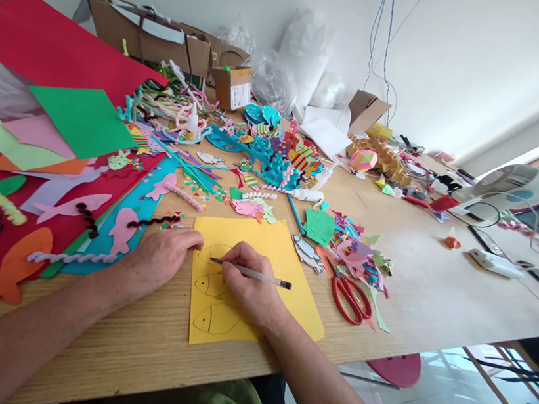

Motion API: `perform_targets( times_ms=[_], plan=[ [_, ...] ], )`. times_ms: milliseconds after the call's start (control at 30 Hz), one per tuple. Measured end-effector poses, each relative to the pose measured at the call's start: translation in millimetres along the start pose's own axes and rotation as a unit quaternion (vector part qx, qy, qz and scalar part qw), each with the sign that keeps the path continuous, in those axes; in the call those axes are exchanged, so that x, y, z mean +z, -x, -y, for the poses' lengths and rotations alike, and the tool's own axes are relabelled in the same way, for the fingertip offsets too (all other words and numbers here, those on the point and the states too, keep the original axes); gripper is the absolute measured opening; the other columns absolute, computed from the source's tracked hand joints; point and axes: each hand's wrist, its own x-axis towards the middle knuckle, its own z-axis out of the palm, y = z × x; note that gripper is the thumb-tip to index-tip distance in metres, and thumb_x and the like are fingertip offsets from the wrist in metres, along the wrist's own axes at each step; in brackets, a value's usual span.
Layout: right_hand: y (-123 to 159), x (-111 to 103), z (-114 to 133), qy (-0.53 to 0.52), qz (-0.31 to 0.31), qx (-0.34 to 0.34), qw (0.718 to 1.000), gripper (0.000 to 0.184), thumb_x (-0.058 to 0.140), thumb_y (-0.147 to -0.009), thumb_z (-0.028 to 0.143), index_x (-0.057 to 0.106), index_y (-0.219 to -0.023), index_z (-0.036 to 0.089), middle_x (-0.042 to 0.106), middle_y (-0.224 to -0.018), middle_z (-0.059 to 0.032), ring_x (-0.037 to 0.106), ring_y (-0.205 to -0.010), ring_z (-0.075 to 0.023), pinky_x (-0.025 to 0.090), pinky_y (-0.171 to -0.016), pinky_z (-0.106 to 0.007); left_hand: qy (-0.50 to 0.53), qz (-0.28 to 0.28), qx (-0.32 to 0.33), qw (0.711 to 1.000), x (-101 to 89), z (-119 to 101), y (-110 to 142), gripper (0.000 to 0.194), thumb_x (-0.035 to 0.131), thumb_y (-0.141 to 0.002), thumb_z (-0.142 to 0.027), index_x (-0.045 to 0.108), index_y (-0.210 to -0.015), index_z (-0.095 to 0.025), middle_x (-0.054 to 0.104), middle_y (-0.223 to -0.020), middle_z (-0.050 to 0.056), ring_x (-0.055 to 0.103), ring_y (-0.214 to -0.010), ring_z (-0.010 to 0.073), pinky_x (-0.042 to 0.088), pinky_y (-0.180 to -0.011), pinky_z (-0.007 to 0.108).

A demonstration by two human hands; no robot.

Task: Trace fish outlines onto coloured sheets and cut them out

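Note:
A sheet of yellow paper (pixel 291 264) lies on the wooden table in front of me, bearing several pencil-thin fish outlines down its left side. My right hand (pixel 251 286) is closed round a pen (pixel 260 275) with a clear barrel and dark cap end. Its tip touches the topmost fish outline, which my fingers partly cover. My left hand (pixel 168 251) lies at the paper's upper left edge, fingertips touching it, holding no object. Red-handled scissors (pixel 349 298) rest just right of the paper, close to a cut-out drawn fish (pixel 307 253).
Coloured paper sheets (pixel 84 121) and pink and orange fish cut-outs (pixel 23 262) spread over the left. Behind the yellow paper lie pipe cleaners (pixel 163 102), glue bottles (pixel 307 195) and turquoise craft pieces (pixel 260 154). Paper scraps (pixel 357 253) are heaped at right, before a white fan (pixel 504 190).

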Motion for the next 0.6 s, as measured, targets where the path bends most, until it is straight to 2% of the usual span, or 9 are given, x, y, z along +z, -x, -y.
perform_targets(
  times_ms=[233,433,600],
  plan=[
    [-5.0,6.9,-9.0,0.022,-0.017,0.006,1.0,0.006,0.049,-0.074,0.019,0.055,-0.076,0.02,0.057,-0.058,0.0042,0.049,-0.05,-0.0093,0.036,-0.048,-0.019,-0.007,0.011,-0.012,1.0,-1.0,-2.9,0.3,0.033,0.031,-0.075,-0.003,0.06,-0.084,-0.017,0.068,-0.084,0.005,0.063,-0.08,0.0181,0.047,-0.07,0.028],
    [-6.0,7.5,-8.9,0.039,-0.015,0.009,0.999,0.007,0.05,-0.074,0.02,0.056,-0.078,0.02,0.059,-0.059,0.0039,0.051,-0.051,-0.0096,0.036,-0.049,-0.019,-0.013,0.022,-0.016,1.0,-2.6,-5.5,0.3,0.033,0.031,-0.074,-0.001,0.058,-0.085,-0.017,0.067,-0.084,0.005,0.063,-0.08,0.0183,0.046,-0.069,0.027],
    [-5.7,7.8,-8.7,0.033,-0.019,-0.004,0.999,0.005,0.049,-0.074,0.02,0.054,-0.074,0.019,0.057,-0.059,0.0035,0.051,-0.052,-0.0102,0.036,-0.051,-0.02,-0.002,0.005,-0.002,1.0,1.2,-1.5,0.8,0.032,0.031,-0.075,-0.001,0.058,-0.083,-0.017,0.067,-0.084,0.005,0.063,-0.079,0.0177,0.046,-0.069,0.027]
  ],
)
